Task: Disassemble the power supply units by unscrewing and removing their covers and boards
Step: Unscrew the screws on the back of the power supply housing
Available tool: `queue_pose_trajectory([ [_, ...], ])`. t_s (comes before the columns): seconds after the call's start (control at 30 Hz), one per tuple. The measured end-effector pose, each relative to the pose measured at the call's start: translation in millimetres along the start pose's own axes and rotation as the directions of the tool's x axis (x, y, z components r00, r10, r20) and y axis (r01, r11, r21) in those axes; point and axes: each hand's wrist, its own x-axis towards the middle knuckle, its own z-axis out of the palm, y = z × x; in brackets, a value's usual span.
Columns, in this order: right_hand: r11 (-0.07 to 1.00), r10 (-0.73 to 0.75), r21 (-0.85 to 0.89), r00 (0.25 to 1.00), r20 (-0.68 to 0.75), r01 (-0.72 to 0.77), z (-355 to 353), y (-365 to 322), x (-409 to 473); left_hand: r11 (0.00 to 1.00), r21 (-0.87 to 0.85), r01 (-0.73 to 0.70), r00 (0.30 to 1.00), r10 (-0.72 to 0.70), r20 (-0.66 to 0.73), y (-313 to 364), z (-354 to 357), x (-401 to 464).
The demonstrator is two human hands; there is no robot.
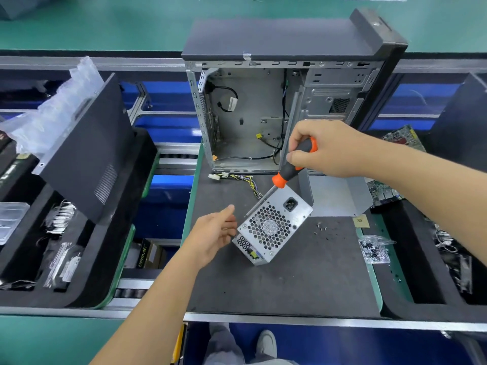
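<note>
While the right hand (325, 148) grips the orange-and-black screwdriver (288, 168), the left hand (214, 234) lies open beside the tilted silver metal power supply unit (272, 225) on the dark counter (290, 280), before the open grey computer case (263, 117), loose screws (322, 230) nearby.

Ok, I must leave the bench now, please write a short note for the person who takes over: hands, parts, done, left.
Right hand grips the orange-black screwdriver, tip near the power supply unit's upper left edge.
Left hand is open beside the unit; contact unclear.
The unit lies tilted on the grey mat, in front of the open computer case.
Done: loose screws lie to the unit's right.
Left: cover is still on; unscrew it, lift out the board.
</note>
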Motion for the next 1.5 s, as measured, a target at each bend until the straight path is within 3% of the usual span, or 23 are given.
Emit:
queue_pose_trajectory([
  [0.17,1.000,-0.008,0.001,1.000,0.029,0.008,4.1,-3.9,1.1,0.998,0.057,0.011,0.977,-0.023,0.214,-11.5,-5.1,-12.8],
  [0.3,1.000,0.008,-0.002,1.000,0.029,-0.008,3.9,-3.9,2.0,0.994,0.103,-0.025,0.958,-0.005,0.285,-18.1,-4.7,-18.5],
  [0.73,1.000,0.013,-0.018,0.995,-0.101,-0.015,3.0,2.2,7.3,0.980,-0.084,-0.179,0.969,0.190,0.156,-2.5,16.0,-5.3],
  [0.87,1.000,0.015,0.002,0.989,-0.145,-0.015,4.4,0.7,10.1,0.978,-0.110,-0.176,0.971,0.190,0.142,-3.7,15.1,0.3],
  [1.13,1.000,0.016,-0.022,0.998,-0.064,-0.017,14.2,-3.1,15.8,0.980,-0.102,-0.170,0.976,0.182,0.122,-4.1,15.2,0.8],
  [1.5,0.996,0.073,-0.055,0.995,-0.074,-0.077,15.7,-1.3,19.8,0.981,-0.090,-0.170,0.977,0.179,0.112,-0.7,15.0,1.3],
])
